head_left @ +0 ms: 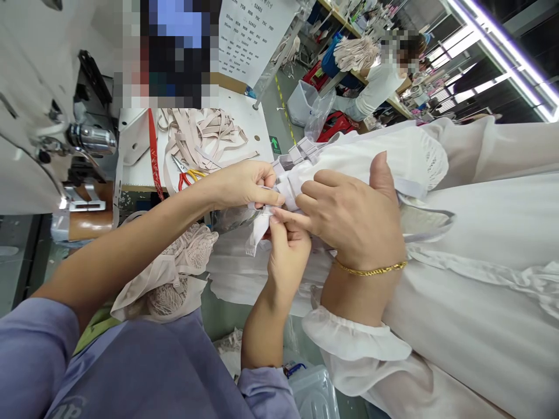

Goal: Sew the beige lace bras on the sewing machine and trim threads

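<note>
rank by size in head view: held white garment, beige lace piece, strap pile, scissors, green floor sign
1. Held white garment
2. Beige lace piece and strap pile: too alike to rank
3. Scissors
4. Green floor sign

My way rightward is blocked by a co-worker's hand [353, 218], crowding close against the right hand [290, 250]. Past the left forearm [144, 230], scissors [191, 173] and piled straps [203, 137] clutter the table [252, 118], but I see a bare patch near its right edge. Between it and the right forearm [264, 331], I have open room above white cloth [236, 273].
</note>
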The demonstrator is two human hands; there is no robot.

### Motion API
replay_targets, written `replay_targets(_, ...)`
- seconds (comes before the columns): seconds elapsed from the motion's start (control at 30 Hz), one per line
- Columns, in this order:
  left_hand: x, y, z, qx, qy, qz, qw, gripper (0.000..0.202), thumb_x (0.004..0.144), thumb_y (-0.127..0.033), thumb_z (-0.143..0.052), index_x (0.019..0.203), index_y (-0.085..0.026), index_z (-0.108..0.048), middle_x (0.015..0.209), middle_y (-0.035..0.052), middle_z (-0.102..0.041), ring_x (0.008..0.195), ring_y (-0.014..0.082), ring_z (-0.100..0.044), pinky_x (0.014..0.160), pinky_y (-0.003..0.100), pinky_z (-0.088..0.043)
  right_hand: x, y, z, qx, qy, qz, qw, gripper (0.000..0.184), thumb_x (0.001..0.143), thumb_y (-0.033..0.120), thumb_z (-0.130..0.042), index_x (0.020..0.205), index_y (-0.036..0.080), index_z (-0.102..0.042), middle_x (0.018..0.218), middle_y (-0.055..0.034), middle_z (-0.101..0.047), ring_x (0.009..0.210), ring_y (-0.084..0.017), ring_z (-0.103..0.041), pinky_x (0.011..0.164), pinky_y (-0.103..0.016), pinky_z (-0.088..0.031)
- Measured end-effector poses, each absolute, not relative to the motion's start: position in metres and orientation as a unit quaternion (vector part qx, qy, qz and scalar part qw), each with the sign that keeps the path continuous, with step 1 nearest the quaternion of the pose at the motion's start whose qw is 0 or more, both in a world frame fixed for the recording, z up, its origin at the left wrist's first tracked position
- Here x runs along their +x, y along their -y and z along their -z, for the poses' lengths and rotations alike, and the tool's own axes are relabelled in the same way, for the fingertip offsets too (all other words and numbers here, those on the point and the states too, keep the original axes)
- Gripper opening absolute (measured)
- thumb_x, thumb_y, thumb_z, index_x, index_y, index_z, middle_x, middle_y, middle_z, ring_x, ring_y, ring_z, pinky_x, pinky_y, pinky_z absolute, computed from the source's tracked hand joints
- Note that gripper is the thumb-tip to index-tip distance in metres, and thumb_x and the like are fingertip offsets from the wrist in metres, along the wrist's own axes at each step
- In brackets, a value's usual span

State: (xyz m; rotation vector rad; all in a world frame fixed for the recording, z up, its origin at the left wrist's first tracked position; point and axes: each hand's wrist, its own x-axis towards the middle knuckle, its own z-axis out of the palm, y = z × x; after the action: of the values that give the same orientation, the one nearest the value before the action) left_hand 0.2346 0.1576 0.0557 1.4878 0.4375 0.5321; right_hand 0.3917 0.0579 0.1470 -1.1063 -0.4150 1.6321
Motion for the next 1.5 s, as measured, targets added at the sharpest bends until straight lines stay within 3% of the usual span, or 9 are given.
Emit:
replay_targets(0.17,0.234,-0.158,-0.053,0.663,-0.197,-0.239,0.681,0.023,0.076,-0.016,-0.071,0.070,-0.018,-0.049,0.053,-0.0056,-0.049,0.048,0.0071,-0.044,0.050,0.019,-0.024,0.403,-0.053,-0.149,-0.481,0.200,-0.658,0.544,0.046,0.078,0.050,-0.066,0.064,0.025,-0.030,0.058,0.0051,-0.037,0.056,-0.012,-0.031,0.072,-0.046,-0.056)
replay_targets(0.37,0.234,-0.157,-0.052,0.653,-0.184,-0.253,0.689,0.024,0.074,-0.019,-0.073,0.068,-0.019,-0.049,0.052,-0.0048,-0.049,0.048,0.0088,-0.043,0.051,0.022,-0.025,0.403,-0.053,-0.147,-0.497,0.246,-0.653,0.516,0.042,0.077,0.054,-0.063,0.060,0.026,-0.037,0.059,0.0031,-0.038,0.057,-0.015,-0.029,0.080,-0.052,-0.054)
replay_targets(0.77,0.233,-0.158,-0.051,0.645,-0.187,-0.240,0.701,0.024,0.074,-0.019,-0.075,0.071,-0.019,-0.051,0.052,-0.0051,-0.052,0.047,0.0089,-0.045,0.051,0.023,-0.028,0.398,-0.055,-0.147,-0.520,0.261,-0.641,0.500,0.043,0.074,0.057,-0.065,0.059,0.027,-0.038,0.058,0.0018,-0.037,0.058,-0.015,-0.025,0.071,-0.046,-0.057)
replay_targets(1.0,0.234,-0.159,-0.050,0.642,-0.178,-0.242,0.706,0.025,0.073,-0.019,-0.076,0.071,-0.019,-0.052,0.052,-0.0048,-0.051,0.048,0.0093,-0.044,0.050,0.023,-0.027,0.399,-0.055,-0.145,-0.506,0.254,-0.653,0.504,0.041,0.078,0.056,-0.061,0.059,0.027,-0.040,0.058,0.0023,-0.037,0.058,-0.016,-0.029,0.081,-0.051,-0.054)
replay_targets(1.33,0.235,-0.159,-0.049,0.643,-0.183,-0.241,0.703,0.024,0.072,-0.019,-0.076,0.070,-0.020,-0.052,0.053,-0.0042,-0.051,0.049,0.0100,-0.045,0.052,0.025,-0.026,0.401,-0.057,-0.145,-0.513,0.245,-0.652,0.501,0.042,0.076,0.057,-0.062,0.059,0.027,-0.038,0.058,0.0023,-0.037,0.058,-0.015,-0.026,0.074,-0.047,-0.056)
replay_targets(1.5,0.236,-0.158,-0.050,0.641,-0.182,-0.241,0.705,0.024,0.072,-0.017,-0.074,0.067,-0.019,-0.051,0.053,-0.0040,-0.050,0.048,0.0092,-0.043,0.052,0.024,-0.025,0.402,-0.055,-0.144,-0.510,0.249,-0.655,0.499,0.041,0.077,0.056,-0.061,0.058,0.026,-0.039,0.058,0.0026,-0.038,0.057,-0.015,-0.028,0.081,-0.049,-0.055)
